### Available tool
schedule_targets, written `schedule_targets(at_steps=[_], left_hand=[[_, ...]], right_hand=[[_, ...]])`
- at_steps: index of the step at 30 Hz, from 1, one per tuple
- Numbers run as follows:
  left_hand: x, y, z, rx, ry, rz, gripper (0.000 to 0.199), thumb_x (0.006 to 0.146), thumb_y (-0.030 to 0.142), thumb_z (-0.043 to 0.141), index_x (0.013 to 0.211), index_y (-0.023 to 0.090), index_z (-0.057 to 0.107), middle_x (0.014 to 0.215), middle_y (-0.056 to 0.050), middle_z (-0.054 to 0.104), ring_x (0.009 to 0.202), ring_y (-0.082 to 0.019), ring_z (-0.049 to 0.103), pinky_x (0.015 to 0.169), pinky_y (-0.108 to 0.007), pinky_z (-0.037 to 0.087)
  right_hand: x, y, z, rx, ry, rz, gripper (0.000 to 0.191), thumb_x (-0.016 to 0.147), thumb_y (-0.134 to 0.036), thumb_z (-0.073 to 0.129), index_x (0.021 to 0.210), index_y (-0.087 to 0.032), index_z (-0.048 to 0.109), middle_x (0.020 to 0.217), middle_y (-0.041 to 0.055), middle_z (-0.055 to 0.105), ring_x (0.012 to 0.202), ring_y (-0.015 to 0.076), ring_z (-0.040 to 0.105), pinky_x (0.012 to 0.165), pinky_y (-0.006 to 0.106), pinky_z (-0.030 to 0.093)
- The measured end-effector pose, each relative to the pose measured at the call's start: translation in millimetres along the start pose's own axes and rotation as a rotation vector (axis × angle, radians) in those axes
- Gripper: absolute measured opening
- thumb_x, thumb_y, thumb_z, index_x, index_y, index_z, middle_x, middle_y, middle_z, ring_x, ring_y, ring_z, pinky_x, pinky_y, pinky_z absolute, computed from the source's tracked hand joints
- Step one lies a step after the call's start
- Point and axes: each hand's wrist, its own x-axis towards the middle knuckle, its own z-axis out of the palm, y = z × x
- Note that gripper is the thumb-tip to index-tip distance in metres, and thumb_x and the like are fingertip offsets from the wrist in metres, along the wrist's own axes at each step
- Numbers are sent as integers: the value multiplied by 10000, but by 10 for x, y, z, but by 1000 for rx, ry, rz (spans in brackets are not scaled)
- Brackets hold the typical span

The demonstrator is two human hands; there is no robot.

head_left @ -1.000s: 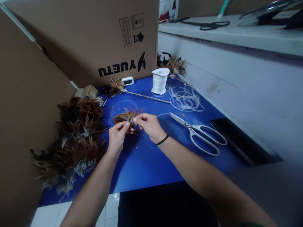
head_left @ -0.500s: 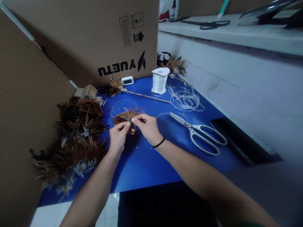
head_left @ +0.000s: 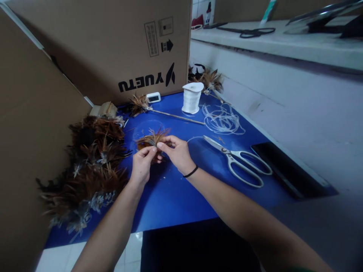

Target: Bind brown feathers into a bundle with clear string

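Observation:
A small bunch of brown feathers (head_left: 153,138) is pinched between my two hands above the blue table (head_left: 170,204). My left hand (head_left: 143,162) grips its lower end between thumb and fingers. On the other side my right hand (head_left: 177,152), with a black band at the wrist, closes thumb and forefinger on the same bunch. A thin pale strand runs from near my right hand toward the scissors (head_left: 236,158), which lie to the right. Whether the strand is wound on the bunch is hidden by my fingers.
Tied feather bundles (head_left: 96,166) are heaped at the left. Behind my hands lie a feather-tipped stick (head_left: 177,116), a white ribbon spool (head_left: 192,99), a tangle of clear strips (head_left: 224,120) and a small display (head_left: 153,97). A dark flat device (head_left: 283,166) rests right; a cardboard box (head_left: 113,45) stands behind.
Both hands keep their pinch on the feather bunch, with only slight finger movement. The whole view has shifted a little.

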Motion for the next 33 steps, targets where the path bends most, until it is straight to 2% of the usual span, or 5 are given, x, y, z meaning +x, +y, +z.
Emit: schedule_targets(at_steps=[4, 13, 20, 26, 33], left_hand=[[12, -20, -14, 59, 32, 85, 229, 708, 343, 683, 780, 125, 668, 582, -13, 612, 521, -113, 567, 497, -226, 482], [7, -20, -34, 235, -17, 182, 217, 749, 344, 642, 789, 134, 678, 560, -5, 615, 492, -112, 554, 497, -228, 476], [-18, 59, -29, 65, -119, -9, 204, 720, 327, 682, 779, 131, 671, 610, -17, 623, 535, -110, 566, 503, -222, 479], [-9, 107, -57, -42, -240, -176, 276, 733, 383, 666, 801, 116, 657, 752, -50, 640, 553, -96, 568, 468, -206, 461], [-10, 95, -69, -45, -199, -183, 214, 678, 310, 730, 721, 118, 646, 605, -12, 609, 481, -66, 523, 452, -181, 433]], right_hand=[[11, 45, 1, 39, -88, 83, 246, 648, -341, 701, 810, -161, 654, 764, 33, 665, 656, 128, 578, 639, 273, 477], [27, 30, -25, 211, -170, 83, 211, 630, -310, 722, 758, -144, 699, 816, 32, 654, 645, 103, 545, 592, 245, 433], [54, -8, -58, 251, -202, 144, 209, 615, -326, 743, 692, -138, 693, 725, 12, 617, 572, 73, 494, 514, 227, 365], [79, -21, -132, 342, -332, 229, 246, 594, -349, 768, 663, -134, 670, 613, -17, 579, 556, 79, 510, 565, 247, 412], [100, -4, -154, 301, -344, 194, 213, 589, -306, 775, 676, -134, 683, 697, 9, 641, 627, 94, 571, 649, 259, 449]])
